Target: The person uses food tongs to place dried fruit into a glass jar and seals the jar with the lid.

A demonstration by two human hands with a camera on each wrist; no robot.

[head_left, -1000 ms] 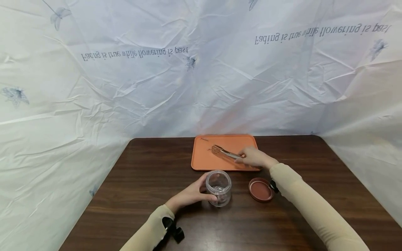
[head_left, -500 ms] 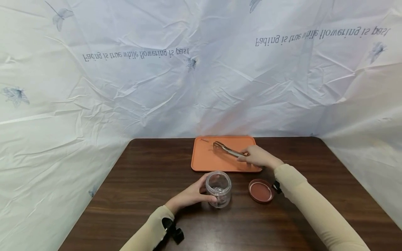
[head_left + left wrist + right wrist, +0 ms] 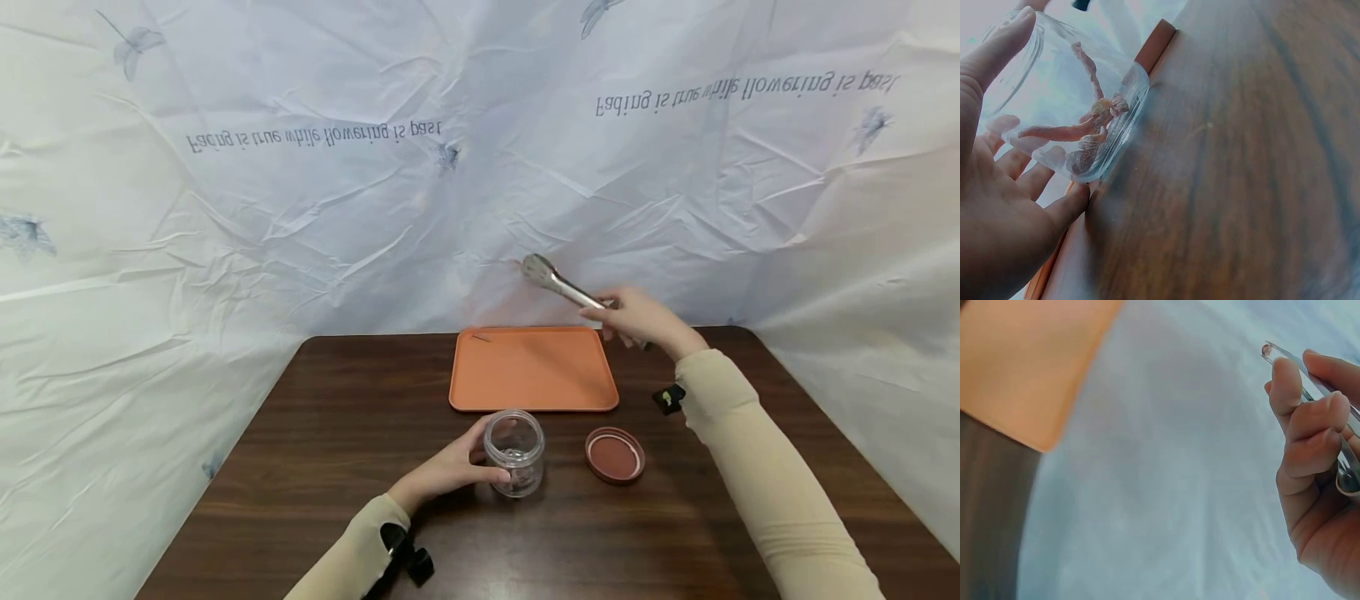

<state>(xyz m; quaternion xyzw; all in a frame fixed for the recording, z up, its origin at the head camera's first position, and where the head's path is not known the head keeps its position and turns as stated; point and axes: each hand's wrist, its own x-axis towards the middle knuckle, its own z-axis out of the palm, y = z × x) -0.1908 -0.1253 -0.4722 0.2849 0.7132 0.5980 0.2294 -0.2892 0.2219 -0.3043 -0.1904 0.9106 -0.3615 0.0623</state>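
Note:
My left hand (image 3: 453, 468) grips a clear jar (image 3: 514, 458) standing on the table, thumb on the near side and fingers round the far side. In the left wrist view, several wrinkled reddish-brown, root-like pieces (image 3: 1094, 128) lie inside it. My right hand (image 3: 637, 318) holds metal tongs (image 3: 564, 287) raised above the far table edge, their head pointing up and left. A small reddish bit (image 3: 1266, 350) shows between the tong tips in the right wrist view; its kind is unclear. Beneath the tongs lies an orange tray (image 3: 534, 371) with one thin dark piece (image 3: 481, 337) near its far left corner.
To the right of the jar, a round red-brown lid (image 3: 615, 456) lies with its inside up on the dark wooden table (image 3: 360, 433). White printed sheeting (image 3: 337, 217) hangs behind the table and at both sides.
The tongs have risen from low over the tray to well above its far edge, and the right arm has lifted with them. The piece near the tray's middle is gone. The left hand stays on the jar.

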